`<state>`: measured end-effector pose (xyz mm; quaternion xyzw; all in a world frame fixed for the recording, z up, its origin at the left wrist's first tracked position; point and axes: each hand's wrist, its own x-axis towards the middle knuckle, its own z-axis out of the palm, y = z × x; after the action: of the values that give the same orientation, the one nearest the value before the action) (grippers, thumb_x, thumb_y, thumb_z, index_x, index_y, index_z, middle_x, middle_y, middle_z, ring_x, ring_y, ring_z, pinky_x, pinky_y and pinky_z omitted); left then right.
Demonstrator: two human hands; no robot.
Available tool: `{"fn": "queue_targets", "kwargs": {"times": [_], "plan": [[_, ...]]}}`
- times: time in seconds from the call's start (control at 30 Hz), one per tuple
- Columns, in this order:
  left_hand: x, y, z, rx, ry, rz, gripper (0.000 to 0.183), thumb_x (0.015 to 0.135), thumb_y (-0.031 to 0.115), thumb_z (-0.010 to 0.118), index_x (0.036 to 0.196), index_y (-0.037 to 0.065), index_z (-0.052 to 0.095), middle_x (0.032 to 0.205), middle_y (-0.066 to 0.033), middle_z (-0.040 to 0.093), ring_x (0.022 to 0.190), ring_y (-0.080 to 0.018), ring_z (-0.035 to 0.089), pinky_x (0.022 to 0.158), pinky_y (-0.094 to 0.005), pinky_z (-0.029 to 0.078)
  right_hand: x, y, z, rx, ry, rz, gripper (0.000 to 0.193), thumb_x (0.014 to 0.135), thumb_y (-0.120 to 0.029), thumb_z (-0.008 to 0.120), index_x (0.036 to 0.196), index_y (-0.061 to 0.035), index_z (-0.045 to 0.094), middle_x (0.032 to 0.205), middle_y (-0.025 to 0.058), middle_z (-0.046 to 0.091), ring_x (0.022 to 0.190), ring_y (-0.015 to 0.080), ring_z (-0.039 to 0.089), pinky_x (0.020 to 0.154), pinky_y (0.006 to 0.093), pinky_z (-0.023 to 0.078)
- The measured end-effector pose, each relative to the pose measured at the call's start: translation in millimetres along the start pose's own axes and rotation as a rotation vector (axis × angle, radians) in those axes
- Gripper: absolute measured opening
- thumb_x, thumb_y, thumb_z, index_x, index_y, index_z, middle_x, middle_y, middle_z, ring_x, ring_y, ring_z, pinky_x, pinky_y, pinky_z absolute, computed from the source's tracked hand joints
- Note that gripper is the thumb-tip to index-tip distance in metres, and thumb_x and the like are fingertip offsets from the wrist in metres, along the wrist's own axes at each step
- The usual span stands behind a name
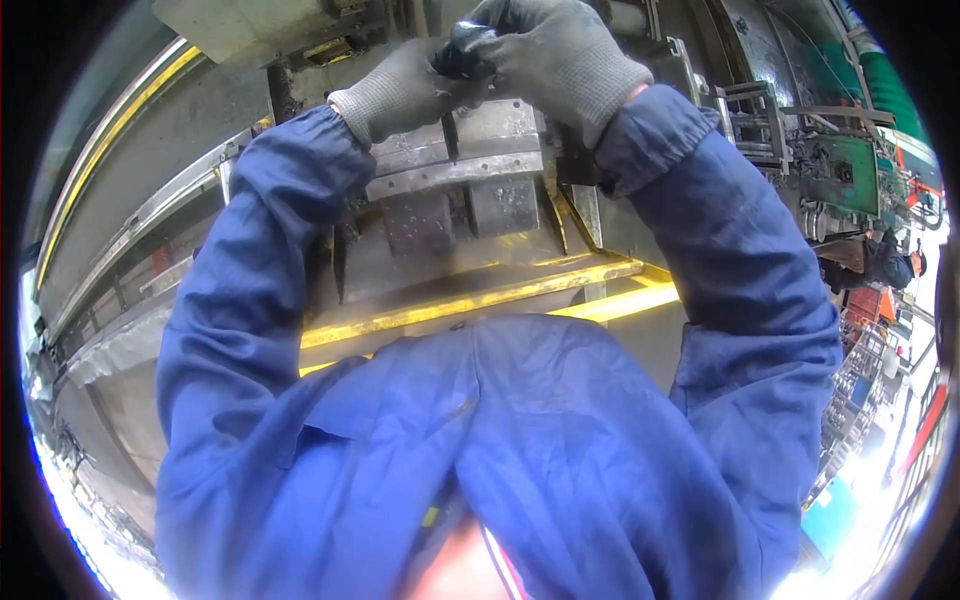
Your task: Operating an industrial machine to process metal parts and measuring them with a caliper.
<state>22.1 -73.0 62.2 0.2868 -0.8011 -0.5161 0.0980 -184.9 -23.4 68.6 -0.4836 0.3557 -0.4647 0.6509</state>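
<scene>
Both of my hands are raised at the top middle, close together, in grey knit gloves with dark, shiny fingers. My left hand [405, 92] is closed, its fingers meeting those of the other hand. Curled beside it is my right hand [560, 65], its fingertips bunched against the left ones. What they hold between them, if anything, is hidden by the dark glove fingers. Beneath the hands sits a grey metal fixture [455, 175] with a row of holes along a crossbar and two blocks below it.
A yellow-edged metal frame [470, 303] runs between my body and the fixture. On the left are long metal rails [130, 235] and a yellow-striped edge [120, 125]. At right stand a rack-like metal frame [755, 120] and a green machine part [850, 175]. Another person [888, 262] is farther off.
</scene>
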Motion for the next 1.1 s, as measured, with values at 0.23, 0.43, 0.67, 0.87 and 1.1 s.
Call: {"fn": "queue_targets", "kwargs": {"times": [0.23, 0.43, 0.67, 0.87, 1.1], "plan": [[5, -7, 1, 0.239, -0.051, -0.134, 0.023, 0.093, 0.019, 0.071, 0.114, 0.008, 0.072, 0.101, -0.01, 0.074, 0.087, -0.0226, 0.07, 0.084, -0.0337, 0.056, -16, -81, 62, -0.854, 0.112, 0.166, 0.016, 0.093, -0.006, 0.062, 0.105, -0.0036, 0.071, 0.093, 0.0099, 0.072, 0.082, 0.022, 0.064, 0.08, 0.0302, 0.053], [9, 7, 2, 0.294, -0.118, -0.246, 0.026, 0.094, 0.023, 0.07, 0.118, 0.012, 0.071, 0.107, -0.0089, 0.074, 0.092, -0.0236, 0.07, 0.087, -0.0344, 0.055, -21, -96, 67, -1.101, 0.17, 0.316, 0.017, 0.094, -0.006, 0.06, 0.106, -0.0031, 0.072, 0.096, 0.0114, 0.072, 0.086, 0.0256, 0.067, 0.085, 0.0325, 0.054], [14, -11, 9, 0.362, -0.089, -0.203, 0.026, 0.096, 0.025, 0.068, 0.118, 0.012, 0.071, 0.111, -0.0096, 0.073, 0.096, -0.025, 0.07, 0.089, -0.0364, 0.055, 14, -36, 25, -0.435, 0.102, 0.425, 0.018, 0.093, -0.006, 0.061, 0.106, -0.0026, 0.073, 0.099, 0.0123, 0.072, 0.09, 0.0277, 0.068, 0.089, 0.0346, 0.054], [16, -18, 5, 0.441, -0.077, -0.056, 0.026, 0.096, 0.027, 0.068, 0.117, 0.011, 0.07, 0.109, -0.0114, 0.073, 0.094, -0.0262, 0.071, 0.088, -0.0359, 0.057, 33, 5, 0, 0.046, 0.05, 0.484, 0.019, 0.092, -0.007, 0.061, 0.106, -0.0023, 0.074, 0.102, 0.0128, 0.073, 0.093, 0.0292, 0.069, 0.092, 0.036, 0.055], [5, 10, -2, 0.258, -0.006, 0.008, 0.026, 0.096, 0.024, 0.068, 0.114, 0.007, 0.07, 0.104, -0.0155, 0.073, 0.087, -0.0274, 0.072, 0.082, -0.0347, 0.059, 12, -69, 64, -1.426, -0.5, -0.035, 0.02, 0.098, -0.011, 0.056, 0.107, -0.0031, 0.073, 0.1, 0.0085, 0.073, 0.086, 0.024, 0.07, 0.086, 0.0326, 0.059]]}}
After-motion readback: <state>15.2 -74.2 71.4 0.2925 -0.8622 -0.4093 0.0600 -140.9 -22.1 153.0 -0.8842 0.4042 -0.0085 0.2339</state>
